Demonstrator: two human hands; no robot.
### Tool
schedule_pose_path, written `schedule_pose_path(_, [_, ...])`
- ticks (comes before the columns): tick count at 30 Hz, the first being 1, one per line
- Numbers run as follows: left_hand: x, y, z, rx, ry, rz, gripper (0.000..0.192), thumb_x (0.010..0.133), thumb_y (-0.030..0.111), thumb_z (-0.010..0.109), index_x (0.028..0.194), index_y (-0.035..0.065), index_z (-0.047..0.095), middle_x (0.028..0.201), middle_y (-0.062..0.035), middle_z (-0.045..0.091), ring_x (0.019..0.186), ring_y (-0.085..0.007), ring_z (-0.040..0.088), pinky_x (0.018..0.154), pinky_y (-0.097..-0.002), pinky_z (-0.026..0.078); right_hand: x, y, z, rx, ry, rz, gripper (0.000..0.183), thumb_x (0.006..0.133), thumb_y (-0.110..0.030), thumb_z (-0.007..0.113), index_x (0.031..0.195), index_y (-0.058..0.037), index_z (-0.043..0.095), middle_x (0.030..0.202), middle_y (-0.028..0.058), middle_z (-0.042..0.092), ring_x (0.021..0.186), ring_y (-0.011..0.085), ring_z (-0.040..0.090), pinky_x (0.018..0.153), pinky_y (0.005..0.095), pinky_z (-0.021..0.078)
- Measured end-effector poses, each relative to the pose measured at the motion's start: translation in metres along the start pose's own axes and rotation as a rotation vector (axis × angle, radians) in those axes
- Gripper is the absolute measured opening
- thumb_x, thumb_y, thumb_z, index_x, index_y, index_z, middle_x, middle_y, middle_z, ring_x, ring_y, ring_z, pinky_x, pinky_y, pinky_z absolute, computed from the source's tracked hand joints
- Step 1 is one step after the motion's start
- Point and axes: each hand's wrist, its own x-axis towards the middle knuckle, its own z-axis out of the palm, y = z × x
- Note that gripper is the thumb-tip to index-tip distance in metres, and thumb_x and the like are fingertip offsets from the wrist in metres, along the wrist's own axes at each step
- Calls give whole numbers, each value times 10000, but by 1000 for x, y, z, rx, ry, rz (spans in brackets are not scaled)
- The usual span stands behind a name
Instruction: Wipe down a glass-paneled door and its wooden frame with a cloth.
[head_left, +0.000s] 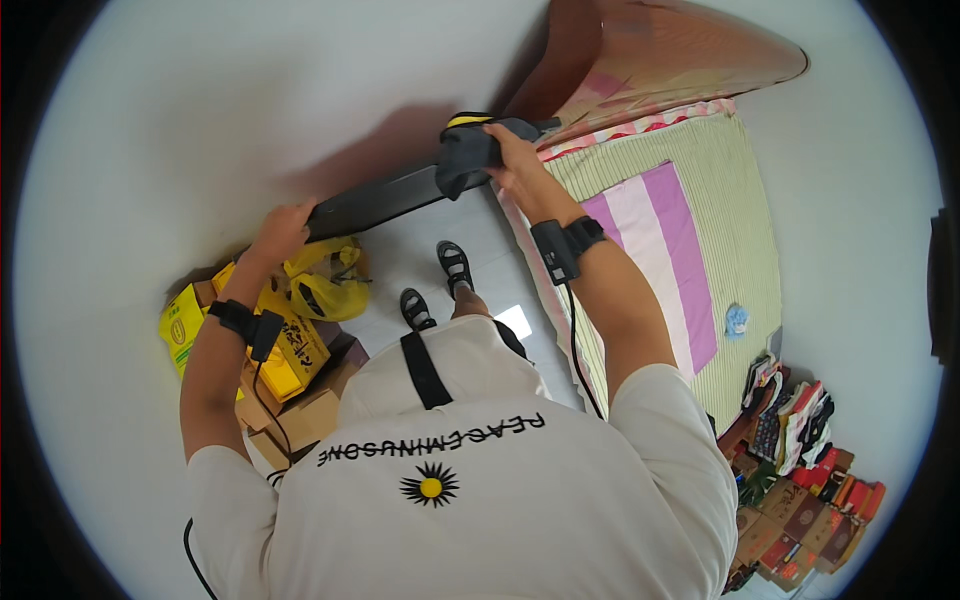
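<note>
A long, flat black panel (382, 201), perhaps a television seen edge-on, runs along the pale wall in front of me. At its left end my left hand (283, 231) grips its edge, with the fingertips partly hidden. My right hand (514, 159) is closed on a dark grey cloth (466, 154) with a yellow strip, bunched over the panel's right end. Part of the cloth sticks out to the right beyond the fingers. A black device is strapped to each wrist, with a cable running from it.
Yellow boxes (289, 356), open cardboard cartons (311, 420) and a yellow plastic bag (334, 289) crowd the floor at left. A bed (739, 202) with a striped cover stands at right, its brown headboard (645, 60) against the wall. Folded clothes (799, 420) and stacked boxes lie at lower right.
</note>
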Motion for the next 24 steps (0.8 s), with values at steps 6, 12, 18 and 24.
schedule_pose_path(6, [19, 8, -9, 28, 10, -8, 342, 725, -19, 587, 1054, 32, 509, 863, -205, 629, 819, -418, 593, 720, -497, 475, 9, -21, 14, -32, 30, 34, 385, 758, -130, 719, 1064, 45, 564, 1033, 154, 608, 904, 289, 624, 798, 510, 512])
schedule_pose_path(12, [63, 30, 5, 64, -62, -1, 327, 737, -7, 577, 1054, 23, 505, 811, -197, 631, 807, -424, 596, 720, -501, 477, 78, -39, -31, -90, -34, 203, 278, 836, -176, 652, 1075, -52, 581, 1021, 121, 640, 957, 263, 626, 840, 459, 527])
schedule_pose_path(18, [48, 32, 10, 56, -74, -68, 362, 738, -7, 577, 1091, 12, 496, 829, -214, 625, 809, -423, 594, 729, -498, 476, 91, -45, 4, -128, -95, 155, 409, 791, -173, 706, 1127, 8, 557, 1051, 143, 622, 899, 291, 638, 762, 485, 537])
schedule_pose_path(24, [54, 2, -8, 36, -21, -106, 421, 747, -3, 583, 1154, 13, 481, 888, -225, 617, 853, -425, 580, 752, -504, 465, 107, -41, 41, -178, 13, 99, 462, 761, -185, 714, 1126, 47, 550, 1129, 178, 574, 992, 318, 591, 822, 522, 515])
